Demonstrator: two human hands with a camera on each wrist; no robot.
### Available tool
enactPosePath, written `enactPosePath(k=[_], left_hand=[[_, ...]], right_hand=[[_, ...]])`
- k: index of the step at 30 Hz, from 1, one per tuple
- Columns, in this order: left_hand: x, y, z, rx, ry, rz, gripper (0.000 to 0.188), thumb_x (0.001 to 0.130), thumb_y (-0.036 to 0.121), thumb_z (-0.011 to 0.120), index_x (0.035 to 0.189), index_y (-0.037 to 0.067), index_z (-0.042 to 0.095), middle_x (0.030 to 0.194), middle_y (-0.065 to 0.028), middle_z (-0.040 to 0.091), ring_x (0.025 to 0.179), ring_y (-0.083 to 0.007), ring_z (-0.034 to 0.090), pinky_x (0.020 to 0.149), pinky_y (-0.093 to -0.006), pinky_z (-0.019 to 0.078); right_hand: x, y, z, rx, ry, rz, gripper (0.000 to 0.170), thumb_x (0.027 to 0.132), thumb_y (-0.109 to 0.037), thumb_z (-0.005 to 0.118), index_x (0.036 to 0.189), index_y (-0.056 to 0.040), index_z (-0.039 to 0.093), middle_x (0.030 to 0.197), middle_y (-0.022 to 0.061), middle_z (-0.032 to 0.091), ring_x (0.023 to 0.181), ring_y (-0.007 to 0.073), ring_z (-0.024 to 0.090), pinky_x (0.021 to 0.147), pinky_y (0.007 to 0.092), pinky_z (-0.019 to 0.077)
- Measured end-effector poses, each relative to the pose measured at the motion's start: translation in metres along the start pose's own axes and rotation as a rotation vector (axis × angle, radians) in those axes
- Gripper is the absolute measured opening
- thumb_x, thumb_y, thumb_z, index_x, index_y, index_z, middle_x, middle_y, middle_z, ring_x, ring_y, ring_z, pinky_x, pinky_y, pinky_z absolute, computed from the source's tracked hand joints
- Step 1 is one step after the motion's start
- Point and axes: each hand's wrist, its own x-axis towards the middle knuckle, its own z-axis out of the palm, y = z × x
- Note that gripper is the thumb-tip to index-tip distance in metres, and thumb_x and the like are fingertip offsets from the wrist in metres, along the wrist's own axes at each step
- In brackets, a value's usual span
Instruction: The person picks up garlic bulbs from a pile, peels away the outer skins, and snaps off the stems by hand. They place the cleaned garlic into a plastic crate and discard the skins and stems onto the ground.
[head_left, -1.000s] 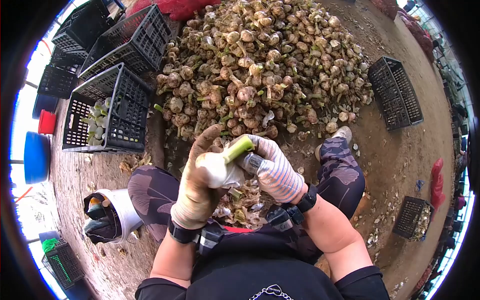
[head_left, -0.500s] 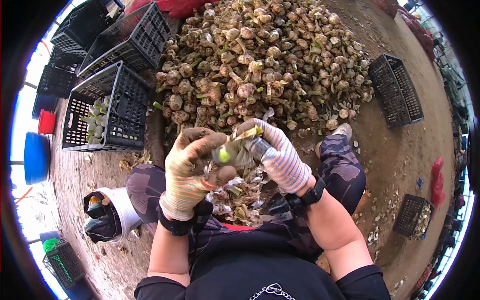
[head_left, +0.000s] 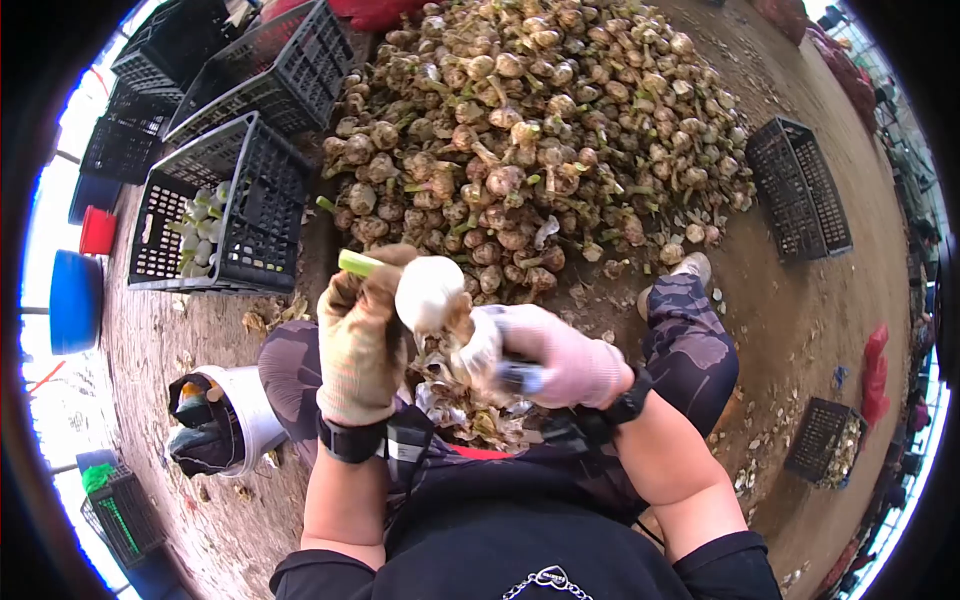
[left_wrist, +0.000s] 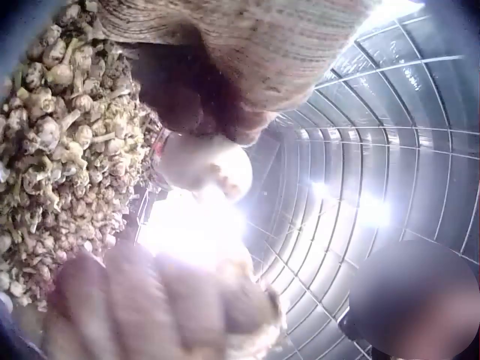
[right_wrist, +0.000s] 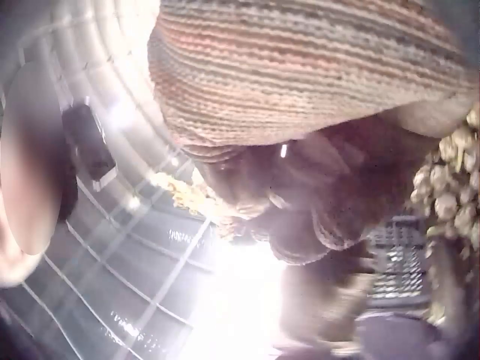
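Note:
In the head view the gloved left hand [head_left: 362, 345] grips a white garlic bulb [head_left: 430, 293] by its green stem [head_left: 358, 263], the root side turned toward the right hand. The gloved right hand [head_left: 555, 355], blurred, has its fingers curled round a dark tool with a grey part [head_left: 520, 377], just below and right of the bulb. Pale skins hang between the hands. The left wrist view shows the bulb [left_wrist: 206, 166] under the left hand's fingers [left_wrist: 180, 109]. Curled fingers of the right hand [right_wrist: 307, 142] fill the right wrist view; the tool's tip is hidden.
A large heap of garlic [head_left: 540, 130] lies ahead. At the left stand black crates, one [head_left: 265, 215] with peeled bulbs, and a white bucket [head_left: 255, 415]. Another crate [head_left: 800, 190] is at the right. Loose skins [head_left: 480, 410] lie between the legs.
The bulb has turned so its stem points left, and the left hand now grips at the stem. The right hand has moved slightly down, away from the stem. The view has shifted slightly.

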Motion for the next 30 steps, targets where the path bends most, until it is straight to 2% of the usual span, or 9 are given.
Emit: enactPosePath(k=[3, 6, 8, 9, 10, 14, 22, 26, 30], left_hand=[[0.008, 0.001, -0.015, 0.048, 0.207, -0.016, 0.025, 0.089, 0.017, 0.061, 0.106, -0.001, 0.060, 0.092, -0.0078, 0.066, 0.078, -0.0135, 0.064, 0.065, -0.0233, 0.0542], [0.010, 0.001, -0.030, -0.042, 0.240, -0.074, 0.025, 0.091, 0.020, 0.058, 0.107, 0.000, 0.060, 0.091, -0.0060, 0.066, 0.074, -0.0107, 0.064, 0.060, -0.0203, 0.0533], [0.016, 0.006, -0.039, -0.137, 0.285, -0.123, 0.022, 0.092, 0.021, 0.057, 0.105, 0.004, 0.060, 0.091, -0.0043, 0.066, 0.074, -0.0093, 0.063, 0.058, -0.0182, 0.0523], [0.022, 0.012, -0.046, -0.157, 0.345, -0.085, 0.022, 0.092, 0.021, 0.056, 0.105, 0.004, 0.060, 0.092, -0.0049, 0.066, 0.073, -0.0097, 0.063, 0.057, -0.0180, 0.0522], [0.030, 0.020, -0.055, -0.175, 0.407, -0.049, 0.022, 0.093, 0.022, 0.055, 0.105, 0.004, 0.059, 0.092, -0.0055, 0.066, 0.071, -0.0101, 0.062, 0.056, -0.0178, 0.0521], [0.086, 0.093, -0.126, -0.183, 0.344, 0.265, 0.030, 0.093, 0.023, 0.053, 0.109, -0.003, 0.054, 0.088, -0.0101, 0.061, 0.065, -0.0121, 0.058, 0.056, -0.0220, 0.0533], [0.204, 0.278, -0.215, 0.547, 0.410, 0.467, 0.007, 0.089, 0.007, 0.053, 0.092, 0.001, 0.056, 0.075, -0.0060, 0.058, 0.057, -0.0120, 0.057, 0.050, -0.0223, 0.0509], [0.192, 0.209, -0.198, 0.627, 0.603, 0.671, 0.014, 0.088, 0.006, 0.052, 0.101, 0.003, 0.056, 0.087, -0.0072, 0.060, 0.068, -0.0136, 0.059, 0.057, -0.0244, 0.0517], [0.182, 0.066, -0.150, 1.102, -0.110, 0.361, 0.024, 0.088, 0.006, 0.050, 0.110, 0.005, 0.057, 0.098, -0.0084, 0.062, 0.079, -0.0151, 0.061, 0.065, -0.0264, 0.0526]], right_hand=[[-0.004, 0.003, -0.013, 0.584, 0.179, -0.225, 0.021, 0.084, -0.017, 0.066, 0.099, -0.0049, 0.059, 0.095, 0.0060, 0.061, 0.084, 0.0164, 0.059, 0.075, 0.0274, 0.0477], [-0.004, 0.017, -0.011, 0.487, 0.534, -0.006, 0.023, 0.078, -0.015, 0.067, 0.098, -0.0075, 0.057, 0.089, 0.0051, 0.060, 0.077, 0.0160, 0.059, 0.068, 0.0276, 0.0485], [-0.005, 0.042, 0.003, 0.167, 0.354, 0.123, 0.025, 0.073, -0.011, 0.068, 0.094, -0.0080, 0.056, 0.088, 0.0067, 0.060, 0.076, 0.0189, 0.060, 0.066, 0.0300, 0.0495], [-0.004, 0.038, 0.004, -0.705, 0.096, 0.115, 0.023, 0.071, -0.007, 0.066, 0.091, -0.0056, 0.055, 0.089, 0.0129, 0.060, 0.081, 0.0275, 0.062, 0.069, 0.0357, 0.0509], [-0.005, 0.042, 0.019, -0.945, -0.075, 0.361, 0.025, 0.071, -0.009, 0.066, 0.094, -0.0055, 0.056, 0.085, 0.0158, 0.059, 0.083, 0.0330, 0.061, 0.071, 0.0400, 0.0512], [-0.013, 0.049, 0.045, -0.962, -0.470, 0.417, 0.028, 0.072, -0.007, 0.060, 0.100, -0.0067, 0.057, 0.091, 0.0138, 0.059, 0.084, 0.0318, 0.062, 0.064, 0.0413, 0.0509], [-0.013, 0.034, 0.039, -0.969, -0.468, 0.425, 0.018, 0.075, -0.012, 0.056, 0.092, -0.0068, 0.063, 0.083, 0.0116, 0.057, 0.077, 0.0293, 0.061, 0.063, 0.0389, 0.0491], [-0.011, 0.033, 0.041, -0.907, -0.464, 0.492, 0.023, 0.075, -0.017, 0.059, 0.095, -0.0047, 0.062, 0.086, 0.0116, 0.058, 0.082, 0.0292, 0.061, 0.068, 0.0393, 0.0486], [-0.010, 0.038, 0.041, -0.913, -0.398, 0.396, 0.038, 0.073, -0.026, 0.065, 0.105, -0.0051, 0.060, 0.098, 0.0108, 0.059, 0.095, 0.0303, 0.057, 0.083, 0.0425, 0.0431]])
